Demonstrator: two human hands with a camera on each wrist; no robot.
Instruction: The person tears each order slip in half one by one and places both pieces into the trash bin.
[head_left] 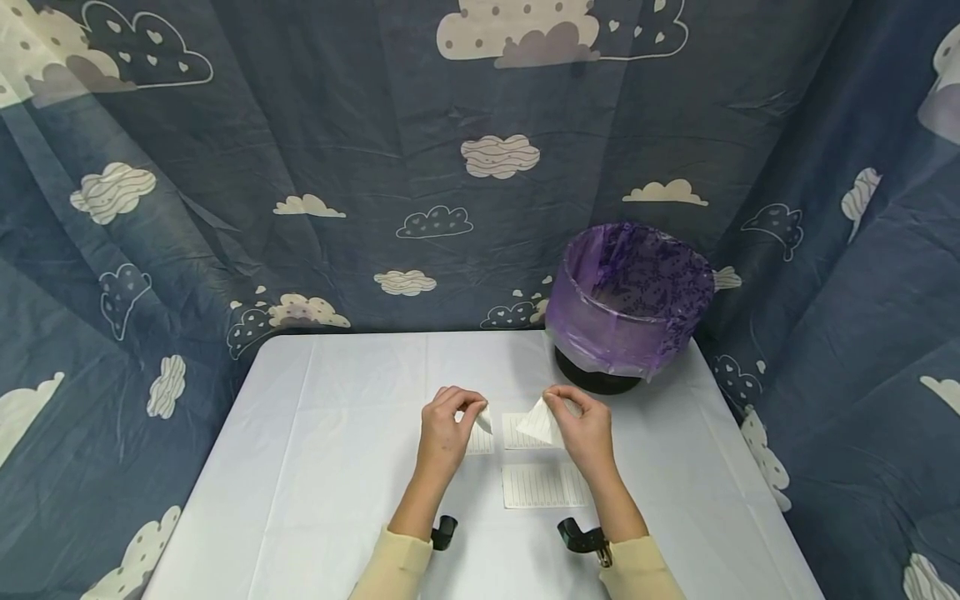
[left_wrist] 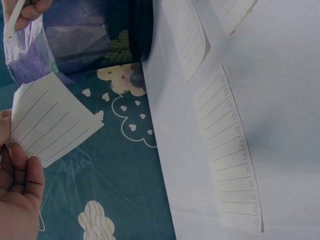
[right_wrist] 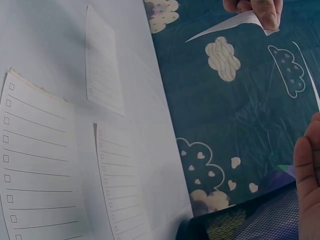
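My left hand [head_left: 444,429] pinches a torn piece of lined paper [left_wrist: 52,120] between thumb and fingers, raised above the table. Across a small gap, my right hand [head_left: 583,425] pinches another piece of paper [head_left: 542,423] by its edge. Below the hands lie three checklist sheets with ruled lines and small boxes. The near sheet [head_left: 542,486] lies flat, and the middle sheet [head_left: 516,433] is partly covered by the right piece. A left sheet [head_left: 480,442] is partly hidden behind my left hand.
A black mesh bin with a purple bag liner [head_left: 600,333] stands at the table's far right corner. The white-covered table [head_left: 337,467] backs onto a dark blue cloud-print curtain [head_left: 337,150]. Each wrist wears a black camera mount [head_left: 581,536].
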